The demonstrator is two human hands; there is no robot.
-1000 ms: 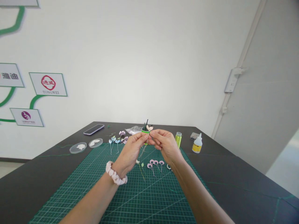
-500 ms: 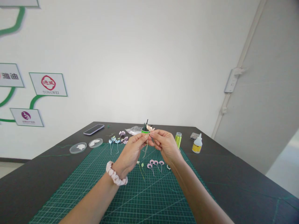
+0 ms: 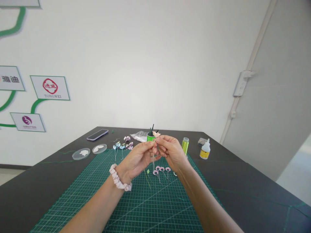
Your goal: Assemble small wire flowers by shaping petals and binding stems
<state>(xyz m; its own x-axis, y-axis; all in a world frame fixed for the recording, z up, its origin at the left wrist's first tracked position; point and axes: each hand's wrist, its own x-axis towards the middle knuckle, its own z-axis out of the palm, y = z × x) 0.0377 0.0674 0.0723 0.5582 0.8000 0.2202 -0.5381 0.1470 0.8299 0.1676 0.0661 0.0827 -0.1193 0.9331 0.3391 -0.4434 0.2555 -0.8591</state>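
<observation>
A pale pink artificial flower (image 3: 156, 133) is held up over the mat, its thin stem pinched where my two hands meet. My left hand (image 3: 139, 158), with a pale scrunchie (image 3: 119, 179) round the wrist, closes thumb and fingers on the stem just under the petals. Opposite it, my right hand (image 3: 173, 152) pinches at the same spot with its fingertips. A pale strand hangs below the fingers. Several pinkish-purple petals on wires (image 3: 162, 169) lie on the mat below, beside a small green leaf on a stem (image 3: 148, 171).
A green cutting mat (image 3: 155, 207) covers the table's middle. Behind my hands stands a green pot (image 3: 150, 137) with dark tools. Rightward are a green thread spool (image 3: 185, 146) and a glue bottle (image 3: 205, 150). Leftward lie blue flowers (image 3: 115, 147), clear dishes (image 3: 81, 154) and a phone (image 3: 97, 134).
The flower has turned a little and shows more of its petals. My left hand has shifted slightly downward, its fingers spread lower; my right hand stays almost in place.
</observation>
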